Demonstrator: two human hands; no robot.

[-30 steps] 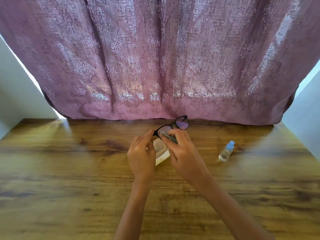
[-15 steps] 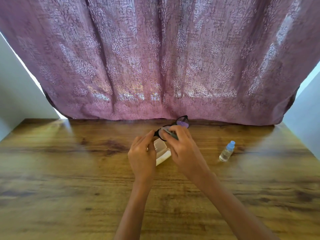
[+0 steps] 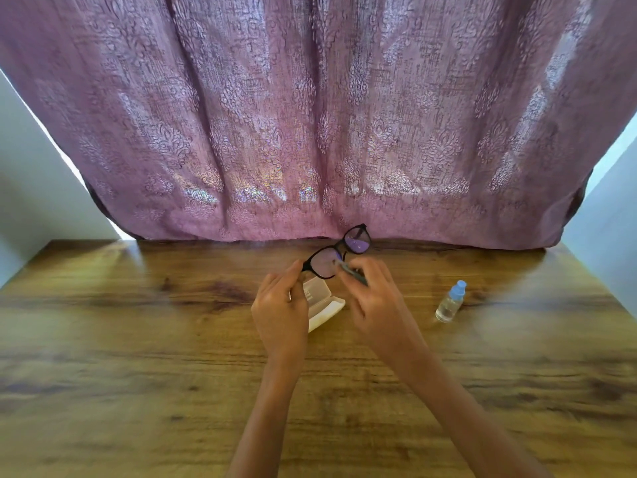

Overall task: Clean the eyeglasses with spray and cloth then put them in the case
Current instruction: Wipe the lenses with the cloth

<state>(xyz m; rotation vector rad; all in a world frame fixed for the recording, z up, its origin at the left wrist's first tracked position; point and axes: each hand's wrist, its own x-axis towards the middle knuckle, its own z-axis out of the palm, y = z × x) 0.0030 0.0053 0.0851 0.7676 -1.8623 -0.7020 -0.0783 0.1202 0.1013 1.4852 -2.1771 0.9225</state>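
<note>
The left hand [image 3: 281, 305] pinches one end of the eyeglasses [image 3: 339, 251], held above the open case [image 3: 324, 305]. The right hand [image 3: 372, 298] pinches a cloth [image 3: 351, 272] against the nearer lens. The frame slants away rightward.

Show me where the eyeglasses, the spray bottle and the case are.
eyeglasses [image 3: 357, 242], head view, on the far lens.
spray bottle [image 3: 447, 306], head view, on its clear body.
case [image 3: 325, 310], head view, on its white shell.
</note>
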